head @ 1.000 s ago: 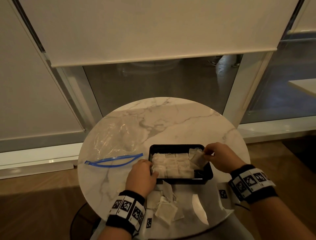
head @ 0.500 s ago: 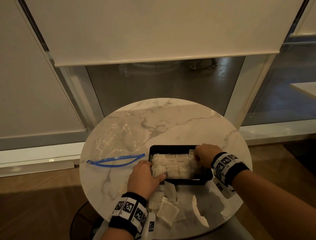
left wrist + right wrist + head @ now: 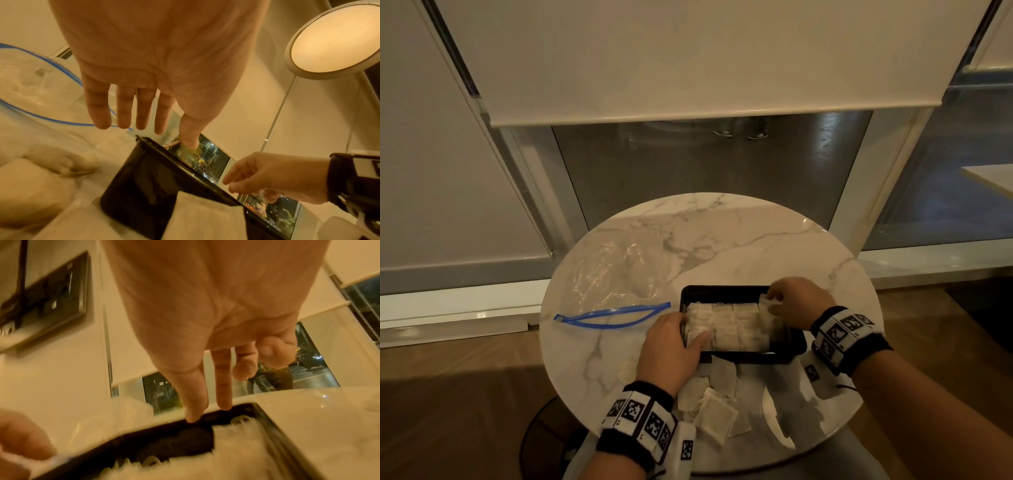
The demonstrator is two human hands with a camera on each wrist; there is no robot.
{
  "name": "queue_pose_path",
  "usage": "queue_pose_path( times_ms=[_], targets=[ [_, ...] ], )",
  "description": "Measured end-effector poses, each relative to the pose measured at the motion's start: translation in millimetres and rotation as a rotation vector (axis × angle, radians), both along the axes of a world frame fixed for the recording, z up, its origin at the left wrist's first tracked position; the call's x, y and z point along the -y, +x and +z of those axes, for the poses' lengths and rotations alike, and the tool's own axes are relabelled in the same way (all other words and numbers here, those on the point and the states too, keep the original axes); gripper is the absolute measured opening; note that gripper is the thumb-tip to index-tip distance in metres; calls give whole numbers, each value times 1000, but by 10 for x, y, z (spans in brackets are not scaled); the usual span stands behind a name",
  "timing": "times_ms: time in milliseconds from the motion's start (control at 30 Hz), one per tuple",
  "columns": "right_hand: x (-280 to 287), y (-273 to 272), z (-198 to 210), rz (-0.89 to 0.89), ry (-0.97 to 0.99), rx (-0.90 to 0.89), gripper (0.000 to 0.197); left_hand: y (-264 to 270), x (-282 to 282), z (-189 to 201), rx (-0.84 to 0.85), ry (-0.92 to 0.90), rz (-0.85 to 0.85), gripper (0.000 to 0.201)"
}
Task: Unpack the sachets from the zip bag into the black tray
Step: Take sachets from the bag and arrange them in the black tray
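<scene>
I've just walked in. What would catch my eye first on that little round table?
The black tray near the table's front edge, packed with pale sachets, both hands working in it: left hand at its left end, right hand at its far right corner. Left lies an empty zip bag; loose sachets wait in front.

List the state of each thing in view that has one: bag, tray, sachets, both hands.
zip bag: open, lying flat on the table, looks empty.
black tray: on the table, nearly full of sachets packed in rows.
loose sachets: piled on the table in front of the tray.
left hand: open, pressing the tray's left end.
right hand: pinching a sachet at the tray's right end.
</scene>
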State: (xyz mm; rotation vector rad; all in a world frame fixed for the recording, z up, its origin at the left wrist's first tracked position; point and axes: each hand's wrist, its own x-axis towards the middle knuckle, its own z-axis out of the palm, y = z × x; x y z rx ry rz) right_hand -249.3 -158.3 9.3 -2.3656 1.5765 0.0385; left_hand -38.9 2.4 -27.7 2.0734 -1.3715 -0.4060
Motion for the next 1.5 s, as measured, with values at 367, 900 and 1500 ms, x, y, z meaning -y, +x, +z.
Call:
queue_pose_path(
  times_ms=[367, 900, 1500],
  targets=[
    [-1095, 116, 159, 0, 280, 331, 37, 24, -227, 221, -143, 14, -19, 9],
    [-1243, 328, -371, -86, 169, 442, 8, -43, -343, 249, -155, 65, -52, 6],
    [-1184, 30, 55, 79, 279, 836, 8, -175, -365, 395, -593, -174, -147, 10]
  ],
)
